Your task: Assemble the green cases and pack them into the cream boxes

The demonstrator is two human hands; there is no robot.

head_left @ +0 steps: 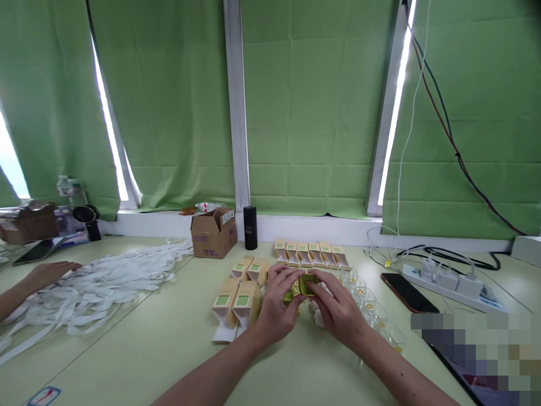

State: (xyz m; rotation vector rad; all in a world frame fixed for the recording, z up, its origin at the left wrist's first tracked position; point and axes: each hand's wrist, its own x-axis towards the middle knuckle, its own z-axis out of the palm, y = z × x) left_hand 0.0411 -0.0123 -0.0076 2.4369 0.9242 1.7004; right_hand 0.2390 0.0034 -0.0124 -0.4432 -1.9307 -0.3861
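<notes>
The green case is held between both hands over the table, the left hand gripping its left side with bent fingers and the right hand pinching its right side between thumb and fingers. Just left stand four cartons, beyond the hands a row of more cartons, and to the right clear cups partly hidden by the right arm. Farther out are a phone and power strip on the right, a black cylinder and brown box behind, and, far left, another person's hand at a heap of white straps.
</notes>
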